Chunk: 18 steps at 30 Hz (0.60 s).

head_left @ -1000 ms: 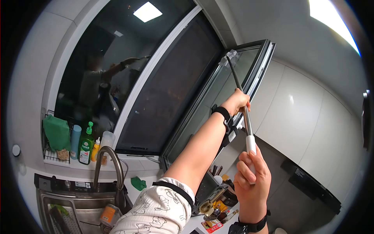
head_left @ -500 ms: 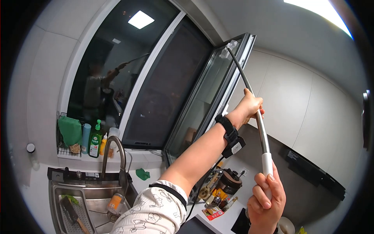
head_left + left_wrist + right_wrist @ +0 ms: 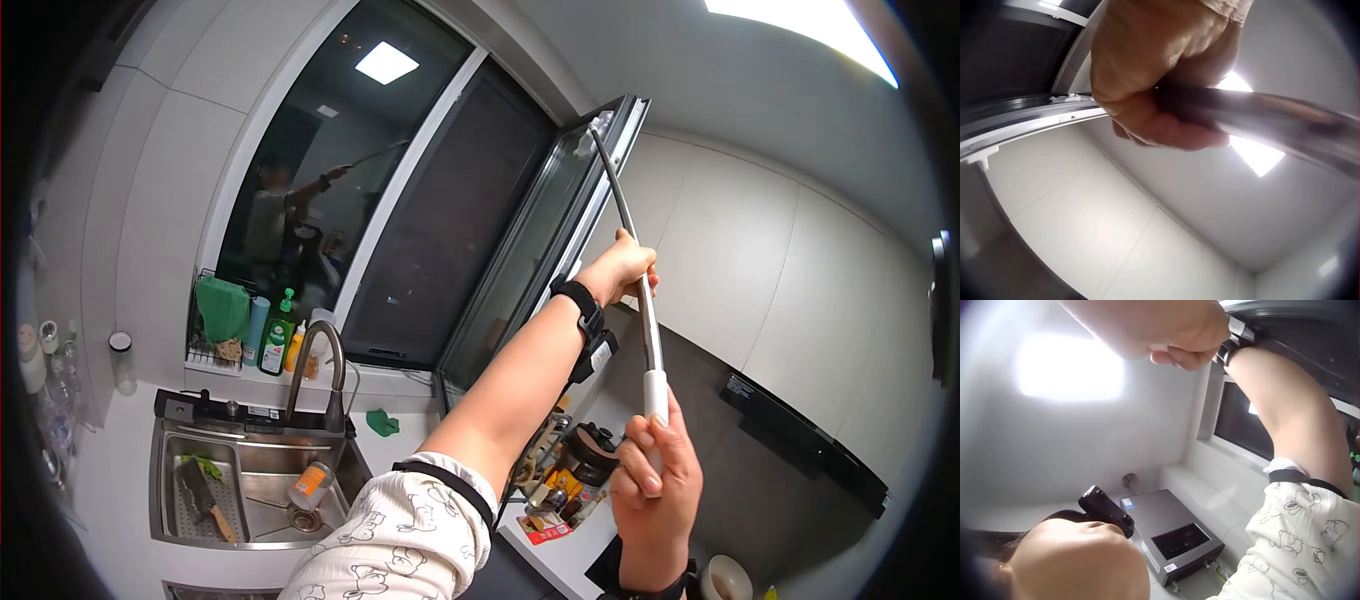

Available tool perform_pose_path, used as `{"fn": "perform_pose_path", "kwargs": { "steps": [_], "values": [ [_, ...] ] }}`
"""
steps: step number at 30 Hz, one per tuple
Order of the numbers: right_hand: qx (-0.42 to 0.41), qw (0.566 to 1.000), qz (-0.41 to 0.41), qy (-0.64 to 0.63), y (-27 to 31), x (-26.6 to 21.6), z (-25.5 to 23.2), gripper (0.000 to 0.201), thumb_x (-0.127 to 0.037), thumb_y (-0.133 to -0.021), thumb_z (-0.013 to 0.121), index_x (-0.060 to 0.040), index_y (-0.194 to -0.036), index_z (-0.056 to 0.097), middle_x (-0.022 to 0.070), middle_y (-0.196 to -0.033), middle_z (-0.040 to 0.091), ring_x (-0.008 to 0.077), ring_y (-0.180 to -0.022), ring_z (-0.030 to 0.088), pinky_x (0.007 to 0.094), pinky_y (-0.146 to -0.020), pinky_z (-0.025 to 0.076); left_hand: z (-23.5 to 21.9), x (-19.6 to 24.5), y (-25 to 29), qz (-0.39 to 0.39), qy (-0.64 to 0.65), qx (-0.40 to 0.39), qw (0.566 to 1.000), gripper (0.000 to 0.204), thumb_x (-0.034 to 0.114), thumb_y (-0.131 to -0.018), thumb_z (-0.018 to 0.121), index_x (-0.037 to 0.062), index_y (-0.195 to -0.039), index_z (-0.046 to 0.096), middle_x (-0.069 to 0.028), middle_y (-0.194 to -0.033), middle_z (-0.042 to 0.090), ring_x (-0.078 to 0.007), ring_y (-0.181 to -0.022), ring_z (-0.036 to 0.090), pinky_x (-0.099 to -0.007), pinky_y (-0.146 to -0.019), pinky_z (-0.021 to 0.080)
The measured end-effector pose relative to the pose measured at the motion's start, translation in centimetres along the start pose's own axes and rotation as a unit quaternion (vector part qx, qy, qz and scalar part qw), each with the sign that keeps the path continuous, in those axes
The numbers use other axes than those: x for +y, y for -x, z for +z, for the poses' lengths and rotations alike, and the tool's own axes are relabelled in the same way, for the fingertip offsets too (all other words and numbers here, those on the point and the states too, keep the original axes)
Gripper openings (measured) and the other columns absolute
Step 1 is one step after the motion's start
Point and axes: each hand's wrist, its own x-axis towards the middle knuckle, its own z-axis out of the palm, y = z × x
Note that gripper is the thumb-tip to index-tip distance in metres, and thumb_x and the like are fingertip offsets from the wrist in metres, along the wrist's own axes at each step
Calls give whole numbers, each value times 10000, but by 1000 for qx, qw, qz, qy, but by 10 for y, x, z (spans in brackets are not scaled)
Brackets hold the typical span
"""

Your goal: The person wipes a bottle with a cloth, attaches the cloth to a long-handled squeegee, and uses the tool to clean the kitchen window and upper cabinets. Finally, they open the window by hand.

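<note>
A long metal pole (image 3: 634,262) with a white grip end (image 3: 655,392) reaches up to the top corner of the open window sash (image 3: 560,230), where a pale cloth head (image 3: 588,128) presses on the glass. My left hand (image 3: 622,266) is curled round the pole's middle (image 3: 1254,115), arm stretched up. Lower down, my right hand (image 3: 652,478) grips the white end. In the left wrist view my left hand (image 3: 1160,75) wraps the shiny shaft. The right wrist view shows my right hand (image 3: 1172,331) from below.
Below left is a steel sink (image 3: 250,480) with a tall faucet (image 3: 325,370), and bottles (image 3: 278,335) and a green cloth (image 3: 222,308) on the sill. Small appliances and jars (image 3: 565,475) crowd the counter under the sash. White wall cabinets (image 3: 760,290) and a range hood (image 3: 800,425) stand to the right.
The pole's head stays at the sash's top corner while both hands shifted slightly left and up. The view has swung right, showing more of the sink.
</note>
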Motion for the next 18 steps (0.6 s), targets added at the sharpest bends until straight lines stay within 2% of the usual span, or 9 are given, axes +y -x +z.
{"fn": "perform_pose_path", "kwargs": {
  "steps": [3,6,8,9,11,13,14,17,18],
  "values": [
    [-1,1000,22,-3,-9,18,-9,487,-76,-876,392,-123,-1338,242,29,-723,384,30,-404,303,157,-317,246,-15,-12,-4,-28,-21,16,999,360,51,-820,423,19,-1127,239,-78,-699,469,-149,-546,519,-331,-497,512],
    [58,998,36,18,-2,46,-11,545,-70,-852,433,-190,-1346,238,23,-688,393,50,-394,309,173,-315,234,-30,-31,9,-23,-26,4,999,431,60,-819,420,17,-1178,185,-93,-672,466,-166,-505,503,-337,-451,492],
    [94,986,28,133,16,85,-20,590,-103,-830,474,-182,-1361,228,18,-665,386,41,-383,271,160,-306,207,-51,-67,27,-15,-42,-8,999,448,64,-822,402,50,-1193,151,-92,-630,474,-179,-442,498,-326,-381,456],
    [113,984,100,96,33,98,-20,594,-91,-853,499,-196,-1357,204,-4,-591,399,56,-367,293,176,-314,247,-64,-87,50,-13,-52,-14,998,553,70,-828,388,48,-1276,65,-83,-594,482,-186,-411,503,-324,-356,443],
    [128,977,127,116,55,140,-47,613,-88,-859,486,-219,-1368,171,-4,-593,386,63,-373,290,185,-325,249,-92,-139,88,-39,-90,-44,994,788,65,-825,377,94,-1335,-223,-84,-576,502,-178,-418,526,-319,-363,461],
    [144,962,177,149,68,178,-77,655,-82,-871,459,-265,-1390,104,-4,-597,360,77,-384,283,202,-349,254,-109,-173,114,-90,-42,-41,994,768,52,-831,363,159,-1353,-191,-91,-594,478,-168,-415,512,-308,-371,469],
    [156,952,205,165,65,190,-84,677,-80,-877,446,-288,-1401,71,-4,-599,347,85,-389,280,211,-361,256,-119,-182,103,-87,-29,-38,995,773,50,-833,369,173,-1352,-190,-92,-604,474,-164,-420,508,-307,-373,469],
    [174,951,171,190,10,188,-73,660,-85,-887,435,-243,-1407,60,-13,-586,322,78,-398,280,197,-366,256,-144,-180,50,-72,15,-53,996,803,49,-836,395,177,-1343,-214,-89,-640,478,-155,-441,503,-311,-385,472],
    [139,958,154,199,-13,186,-71,652,-82,-887,432,-235,-1407,68,-13,-596,331,74,-405,282,191,-368,254,-153,-181,26,-68,29,-53,996,797,46,-833,405,169,-1344,-194,-87,-659,478,-157,-450,500,-317,-388,473]
  ]
}}
